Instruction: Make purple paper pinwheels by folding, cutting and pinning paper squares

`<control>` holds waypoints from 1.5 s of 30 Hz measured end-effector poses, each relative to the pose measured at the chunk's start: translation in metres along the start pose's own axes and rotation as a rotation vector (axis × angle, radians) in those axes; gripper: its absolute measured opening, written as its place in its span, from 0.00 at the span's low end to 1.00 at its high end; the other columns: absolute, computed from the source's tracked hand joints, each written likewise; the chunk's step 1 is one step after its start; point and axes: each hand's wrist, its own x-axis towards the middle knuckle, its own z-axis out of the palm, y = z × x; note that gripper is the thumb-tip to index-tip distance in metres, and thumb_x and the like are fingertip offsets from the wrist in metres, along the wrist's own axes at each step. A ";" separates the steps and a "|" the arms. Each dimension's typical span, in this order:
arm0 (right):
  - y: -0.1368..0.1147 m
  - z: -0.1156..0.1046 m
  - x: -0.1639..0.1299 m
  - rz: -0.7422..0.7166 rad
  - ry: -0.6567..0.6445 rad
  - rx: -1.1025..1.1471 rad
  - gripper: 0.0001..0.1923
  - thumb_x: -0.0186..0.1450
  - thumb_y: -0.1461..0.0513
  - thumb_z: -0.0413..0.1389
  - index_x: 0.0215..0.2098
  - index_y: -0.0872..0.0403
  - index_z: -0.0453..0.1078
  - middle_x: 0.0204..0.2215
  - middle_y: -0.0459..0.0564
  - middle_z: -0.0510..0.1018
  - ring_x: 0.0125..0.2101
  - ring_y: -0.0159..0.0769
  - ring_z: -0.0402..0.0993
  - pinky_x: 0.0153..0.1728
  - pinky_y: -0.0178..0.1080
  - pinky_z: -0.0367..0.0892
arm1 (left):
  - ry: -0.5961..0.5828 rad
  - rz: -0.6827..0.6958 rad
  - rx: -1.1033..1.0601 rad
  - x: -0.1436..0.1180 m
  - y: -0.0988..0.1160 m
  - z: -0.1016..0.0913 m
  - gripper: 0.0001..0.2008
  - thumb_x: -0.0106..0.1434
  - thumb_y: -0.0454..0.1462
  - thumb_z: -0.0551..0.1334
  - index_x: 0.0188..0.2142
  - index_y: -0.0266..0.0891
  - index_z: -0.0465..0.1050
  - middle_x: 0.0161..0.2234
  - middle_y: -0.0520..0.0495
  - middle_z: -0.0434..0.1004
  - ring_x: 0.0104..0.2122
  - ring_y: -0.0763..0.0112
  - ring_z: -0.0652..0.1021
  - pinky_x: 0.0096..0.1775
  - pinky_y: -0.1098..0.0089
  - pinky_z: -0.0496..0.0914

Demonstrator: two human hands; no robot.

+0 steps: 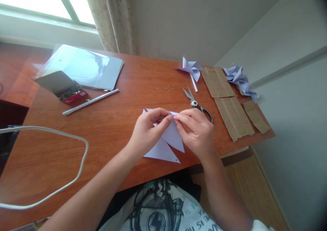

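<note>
A white cord [76,146] loops over the left side of the wooden table [114,129]. Near the far left corner sits an open box of small metal bits [65,88], with a shiny folder [84,66] just behind it and a thin white stick [90,101] lying just in front.

In the middle, close to the near edge, lies a pale purple paper [166,144] cut into pointy flaps. The left hand [148,132] pinches one flap with its fingers curled in tight. The right hand [198,130] pinches the paper too, fingers close together, touching the left fingertips at the top of the paper.

Just behind the right hand lie scissors [196,103], blades apart. Farther back is a finished paper pinwheel [191,69] on a stick. Strips of brown cardboard [227,101] run along the right edge, and crumpled purple paper [241,81] sits at the far right corner.
</note>
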 end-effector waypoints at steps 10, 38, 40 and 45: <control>-0.005 -0.002 -0.001 0.176 0.010 0.185 0.06 0.68 0.66 0.57 0.37 0.50 0.75 0.34 0.47 0.79 0.35 0.36 0.76 0.39 0.41 0.73 | 0.016 0.023 -0.016 -0.001 -0.001 0.001 0.08 0.64 0.41 0.66 0.35 0.37 0.78 0.31 0.48 0.81 0.32 0.70 0.78 0.35 0.72 0.70; -0.005 0.003 0.004 0.520 -0.052 0.576 0.02 0.67 0.61 0.61 0.35 0.50 0.76 0.34 0.46 0.80 0.36 0.36 0.78 0.38 0.37 0.73 | -0.002 -0.028 -0.140 -0.002 0.002 0.001 0.09 0.62 0.41 0.68 0.34 0.36 0.79 0.33 0.47 0.80 0.33 0.70 0.76 0.37 0.71 0.69; -0.005 0.003 0.004 0.519 -0.050 0.583 0.03 0.66 0.61 0.61 0.35 0.51 0.76 0.33 0.46 0.80 0.35 0.36 0.78 0.38 0.37 0.73 | -0.010 -0.033 -0.155 -0.002 0.004 0.000 0.09 0.63 0.41 0.67 0.34 0.36 0.79 0.31 0.48 0.79 0.32 0.71 0.75 0.36 0.71 0.68; -0.005 0.001 0.005 0.516 -0.055 0.587 0.02 0.66 0.61 0.62 0.36 0.51 0.77 0.34 0.47 0.81 0.36 0.36 0.78 0.38 0.38 0.74 | -0.016 -0.031 -0.101 -0.001 0.007 -0.001 0.14 0.66 0.44 0.64 0.31 0.36 0.78 0.27 0.50 0.75 0.30 0.72 0.71 0.33 0.71 0.65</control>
